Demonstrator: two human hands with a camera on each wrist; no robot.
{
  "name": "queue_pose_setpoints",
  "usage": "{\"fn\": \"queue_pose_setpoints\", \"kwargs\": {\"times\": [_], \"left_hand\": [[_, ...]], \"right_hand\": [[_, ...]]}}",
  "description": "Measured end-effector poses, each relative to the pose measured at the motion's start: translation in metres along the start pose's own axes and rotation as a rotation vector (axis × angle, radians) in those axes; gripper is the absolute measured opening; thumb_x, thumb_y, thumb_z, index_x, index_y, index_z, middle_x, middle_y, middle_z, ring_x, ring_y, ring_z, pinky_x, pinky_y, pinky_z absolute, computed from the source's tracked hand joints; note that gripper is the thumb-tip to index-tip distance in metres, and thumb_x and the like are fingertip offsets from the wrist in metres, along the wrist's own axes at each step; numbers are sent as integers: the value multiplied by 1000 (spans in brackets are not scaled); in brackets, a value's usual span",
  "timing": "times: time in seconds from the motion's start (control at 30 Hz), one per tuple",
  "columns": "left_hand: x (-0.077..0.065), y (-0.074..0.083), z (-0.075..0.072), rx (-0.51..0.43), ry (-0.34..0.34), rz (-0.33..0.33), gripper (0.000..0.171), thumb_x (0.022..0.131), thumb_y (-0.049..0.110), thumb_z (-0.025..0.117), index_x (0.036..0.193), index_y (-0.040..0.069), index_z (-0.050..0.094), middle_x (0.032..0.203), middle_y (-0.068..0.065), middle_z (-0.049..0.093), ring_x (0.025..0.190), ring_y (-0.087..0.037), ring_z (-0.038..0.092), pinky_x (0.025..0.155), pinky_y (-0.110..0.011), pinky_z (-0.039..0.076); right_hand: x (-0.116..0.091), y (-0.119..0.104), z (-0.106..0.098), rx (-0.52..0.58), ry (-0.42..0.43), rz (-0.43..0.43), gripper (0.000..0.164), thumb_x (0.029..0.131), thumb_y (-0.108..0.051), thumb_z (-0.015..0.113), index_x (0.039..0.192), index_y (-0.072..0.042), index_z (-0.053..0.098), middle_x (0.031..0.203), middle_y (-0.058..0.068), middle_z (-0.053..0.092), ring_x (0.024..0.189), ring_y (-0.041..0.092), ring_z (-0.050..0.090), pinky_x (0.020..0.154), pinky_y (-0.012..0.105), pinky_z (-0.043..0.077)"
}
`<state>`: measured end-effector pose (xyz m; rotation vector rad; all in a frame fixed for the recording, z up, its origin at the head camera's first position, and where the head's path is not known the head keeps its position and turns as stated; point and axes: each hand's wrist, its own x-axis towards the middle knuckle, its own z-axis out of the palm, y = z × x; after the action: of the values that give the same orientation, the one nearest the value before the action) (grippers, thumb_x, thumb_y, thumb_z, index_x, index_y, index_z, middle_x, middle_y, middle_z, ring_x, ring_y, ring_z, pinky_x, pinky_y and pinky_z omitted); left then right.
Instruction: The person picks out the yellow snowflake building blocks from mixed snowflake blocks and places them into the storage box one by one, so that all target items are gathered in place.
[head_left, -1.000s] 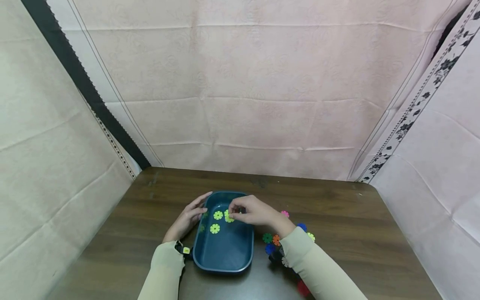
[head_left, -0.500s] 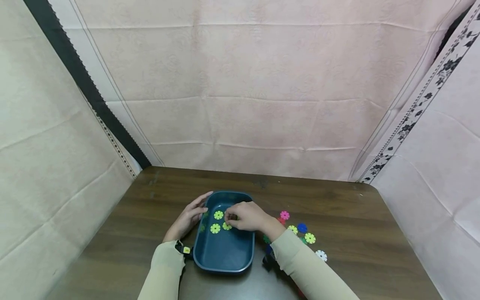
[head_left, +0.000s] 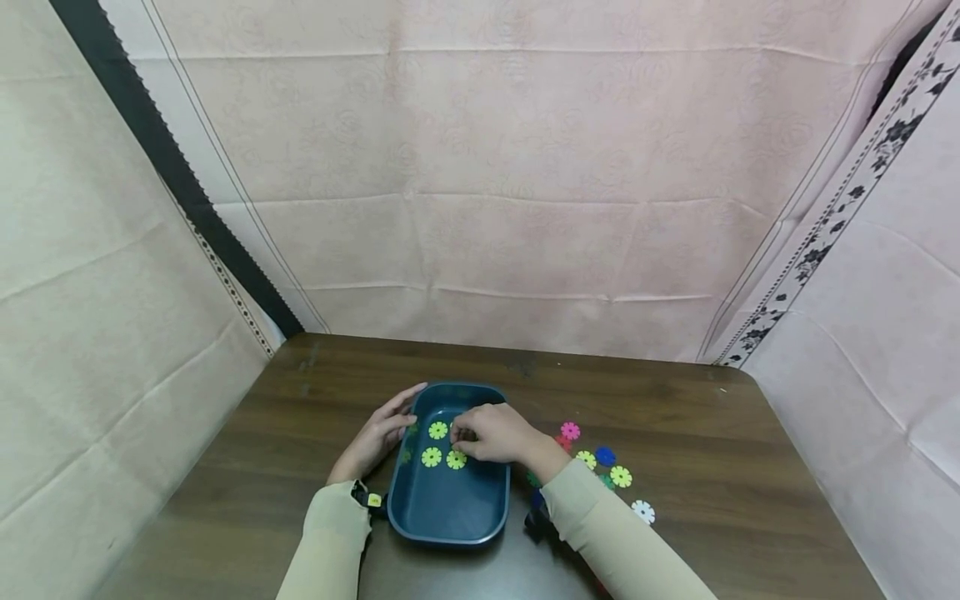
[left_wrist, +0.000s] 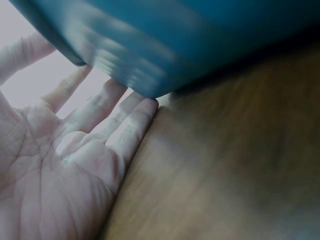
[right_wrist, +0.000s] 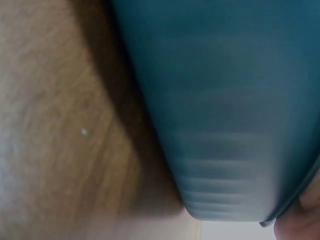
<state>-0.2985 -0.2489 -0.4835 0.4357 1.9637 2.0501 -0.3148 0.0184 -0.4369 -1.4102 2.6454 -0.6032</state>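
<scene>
A dark teal tray [head_left: 448, 504] stands on the table with several yellow flower-shaped discs inside. One such disc [head_left: 431, 457] and another [head_left: 438, 430] lie on its floor toward the left. My left hand [head_left: 378, 435] rests along the tray's left side; in the left wrist view its extended fingers [left_wrist: 132, 125] touch the outer wall. My right hand [head_left: 491, 433] reaches over the right rim with curled fingers. Its fingertips are at the upper edge of a flat yellow disc [head_left: 456, 460], and another is mostly covered. Whether they pinch anything is hidden.
Right of the tray lie loose flower-shaped discs: pink [head_left: 570, 430], blue [head_left: 605, 456], yellow [head_left: 620, 476] and white [head_left: 642, 511], with others partly under the right forearm. Fabric walls [head_left: 517, 208] enclose the wooden table [head_left: 697, 450] at the back and sides.
My right hand has come lower and slightly left inside the tray. A yellow disc at its fingertips has shifted toward me and lies flat. The left hand stays at the tray's side.
</scene>
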Motion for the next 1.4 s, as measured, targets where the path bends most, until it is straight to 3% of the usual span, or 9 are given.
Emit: {"fn": "queue_pose_setpoints", "kwargs": {"times": [0.23, 0.47, 0.63, 0.9, 1.2, 1.4], "left_hand": [[-3, -3, 2, 18, 14, -25, 52, 104, 17, 50, 154, 29, 41, 161, -2, 32, 141, -32, 39, 105, -39, 41], [-4, -6, 1, 34, 17, -17, 53, 104, 16, 50, 155, 27, 40, 160, -6, 33, 138, -32, 42, 103, -38, 44], [-3, -6, 0, 18, 6, -7, 53, 104, 15, 49, 155, 26, 40, 159, -8, 35, 136, -35, 44, 102, -37, 45], [-4, -5, 1, 5, 7, -9, 53, 104, 15, 50, 155, 26, 40, 156, -9, 39, 135, -35, 45, 103, -39, 44], [2, -1, -1, 10, 16, 15, 53, 104, 16, 50, 155, 26, 40, 153, -9, 44, 133, -32, 49, 102, -35, 46], [2, -3, -1, 22, 8, 24, 54, 104, 15, 50, 156, 23, 38, 155, -10, 43, 135, -31, 47, 103, -36, 45]], "right_hand": [[-7, -3, -6, 159, 8, -39, 13, 99, -25, 65, 106, -18, 73, 97, -15, 69, 82, -2, 60, 77, 20, 53], [-14, -10, -18, 304, 95, -109, 18, 100, -22, 65, 111, -11, 72, 104, -9, 70, 89, 3, 61, 82, 35, 57], [-21, -12, -20, 340, 116, -100, 19, 100, -25, 65, 112, -13, 72, 105, -12, 70, 90, 1, 62, 82, 33, 57], [-39, -11, -19, 421, 129, -31, 12, 101, -32, 63, 110, -27, 70, 105, -16, 69, 93, 4, 62, 79, 35, 55], [-45, -5, -26, 423, 199, -79, 11, 100, -27, 64, 108, -24, 71, 101, -9, 72, 87, 6, 62, 76, 30, 55], [-54, -4, -34, 423, 208, -37, 11, 101, -27, 64, 107, -23, 72, 100, -7, 72, 86, 7, 61, 77, 28, 54]]}}
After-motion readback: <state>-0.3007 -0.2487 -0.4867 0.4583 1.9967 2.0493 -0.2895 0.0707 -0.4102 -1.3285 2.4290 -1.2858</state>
